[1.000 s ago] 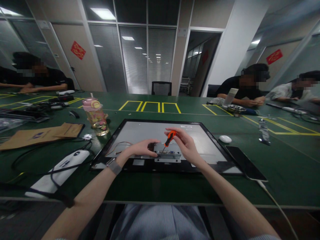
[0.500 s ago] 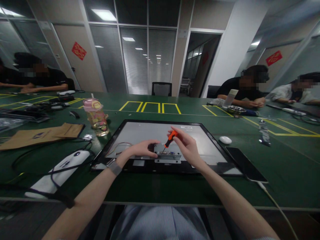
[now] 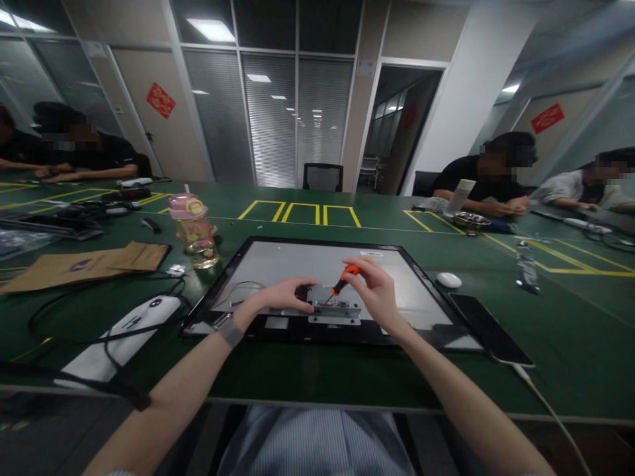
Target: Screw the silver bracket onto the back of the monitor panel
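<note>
An orange-and-black screwdriver [image 3: 344,280] is pinched in the fingers of my right hand [image 3: 376,291]. It leans to the right, and its shaft points down into a silver metal bracket [image 3: 335,319] with small connectors along it. My left hand [image 3: 285,295], with a watch on the wrist, grips the left end of that bracket between thumb and fingers. Under both hands lies a flat display panel [image 3: 278,261] with a grey back and a black border. Whether the screwdriver's tip sits in a screw is too small to tell. Thin wires [image 3: 237,291] run across the panel at left.
Left of the panel are a pink-lidded bottle [image 3: 192,231], a brown paper bag [image 3: 84,268] and a white power strip [image 3: 119,340] with black cables. At right lie a phone [image 3: 491,329] on a cable and a white rounded case [image 3: 449,280]. Other people sit across the table.
The screwdriver's handle and my right hand have shifted slightly right and down, so the tool leans a little more. My left hand keeps its hold on the bracket. The view has moved slightly.
</note>
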### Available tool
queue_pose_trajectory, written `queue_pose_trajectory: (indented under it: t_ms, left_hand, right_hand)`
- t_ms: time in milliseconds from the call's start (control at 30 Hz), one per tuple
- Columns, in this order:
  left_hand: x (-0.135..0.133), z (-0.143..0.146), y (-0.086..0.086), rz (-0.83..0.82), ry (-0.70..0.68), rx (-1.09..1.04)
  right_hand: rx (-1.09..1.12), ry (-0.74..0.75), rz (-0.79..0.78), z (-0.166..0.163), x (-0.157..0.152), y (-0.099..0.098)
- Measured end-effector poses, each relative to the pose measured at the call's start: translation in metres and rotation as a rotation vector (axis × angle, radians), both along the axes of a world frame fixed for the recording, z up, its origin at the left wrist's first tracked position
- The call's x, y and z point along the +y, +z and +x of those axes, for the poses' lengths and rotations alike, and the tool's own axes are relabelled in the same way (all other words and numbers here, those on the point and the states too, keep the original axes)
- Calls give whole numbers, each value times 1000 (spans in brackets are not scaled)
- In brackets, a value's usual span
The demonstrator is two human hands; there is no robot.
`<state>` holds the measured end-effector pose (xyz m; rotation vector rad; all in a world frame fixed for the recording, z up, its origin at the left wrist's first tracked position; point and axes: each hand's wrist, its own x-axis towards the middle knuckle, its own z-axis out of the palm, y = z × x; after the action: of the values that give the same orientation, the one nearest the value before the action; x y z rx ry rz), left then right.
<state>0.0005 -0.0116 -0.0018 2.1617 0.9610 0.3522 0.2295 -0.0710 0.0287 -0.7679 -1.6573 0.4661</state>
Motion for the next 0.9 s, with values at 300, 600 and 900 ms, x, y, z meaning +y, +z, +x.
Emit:
queue_pose_trajectory:
  t_ms: [300,600,900]
  left_hand:
    - [0,0,0,9,-7,-2]
    - [2,0,-3,5,-14,-14]
    - [2,0,-2,2,-31,-26]
  right_hand:
    - [37,198,-94,-3,-4,1]
    - [19,110,-24,-4,-5,4]
    - [156,105,-80,-5,-1,-1]
